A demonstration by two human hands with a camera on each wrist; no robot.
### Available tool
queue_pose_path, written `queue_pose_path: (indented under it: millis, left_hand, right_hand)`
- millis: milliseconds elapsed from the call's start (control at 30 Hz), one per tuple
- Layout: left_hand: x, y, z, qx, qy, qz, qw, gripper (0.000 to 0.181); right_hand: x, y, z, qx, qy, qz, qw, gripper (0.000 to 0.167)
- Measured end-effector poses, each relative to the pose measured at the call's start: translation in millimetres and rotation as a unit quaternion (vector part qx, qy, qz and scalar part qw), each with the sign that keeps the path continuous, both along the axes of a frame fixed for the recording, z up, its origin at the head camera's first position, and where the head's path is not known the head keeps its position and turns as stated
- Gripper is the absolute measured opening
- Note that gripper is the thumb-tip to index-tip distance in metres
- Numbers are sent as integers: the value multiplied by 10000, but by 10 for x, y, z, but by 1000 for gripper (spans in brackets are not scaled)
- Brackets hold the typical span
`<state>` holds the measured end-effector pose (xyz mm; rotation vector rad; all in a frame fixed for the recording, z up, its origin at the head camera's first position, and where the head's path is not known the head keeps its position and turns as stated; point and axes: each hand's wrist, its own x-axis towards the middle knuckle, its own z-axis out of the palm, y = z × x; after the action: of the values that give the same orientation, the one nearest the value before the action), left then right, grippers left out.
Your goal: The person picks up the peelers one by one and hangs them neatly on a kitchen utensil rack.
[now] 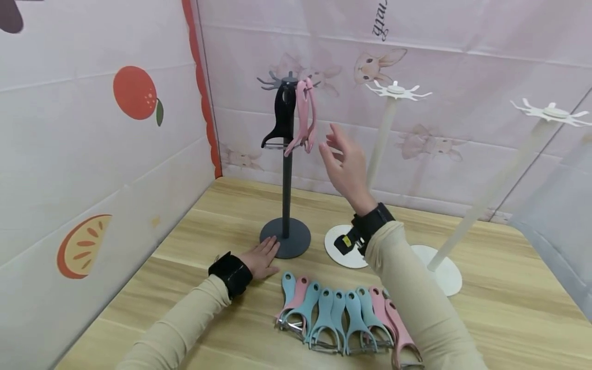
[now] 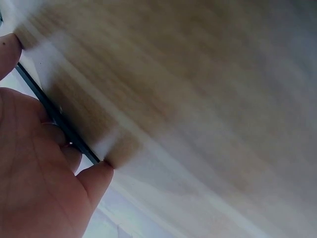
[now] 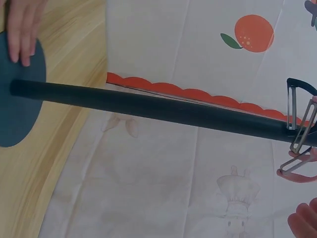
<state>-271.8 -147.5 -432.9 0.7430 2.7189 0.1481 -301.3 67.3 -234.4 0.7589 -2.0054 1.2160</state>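
"Grip on the right: holding anything?"

"Nothing; its fingers are curving loosely in midair, just right of the pink peelers hanging nearly upright from the dark stand."

"Which hand is nearer them?"

"The right; the left grip is resting on the stand's base, fingers extended, clasping nothing."

"And the row of peelers?"

"Lying on the table, handles pointing to the far side, long axes running roughly front to back; its left end is sitting near the left grip."
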Motion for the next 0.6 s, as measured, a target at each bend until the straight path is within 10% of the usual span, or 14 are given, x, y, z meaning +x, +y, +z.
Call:
queue_pose_path:
  millis: [600]
  left_hand:
    - [-89, -45, -124, -33, 64, -238, 9997, 68]
  right_hand:
    - [518, 713, -415, 730, 68, -145, 9972, 40]
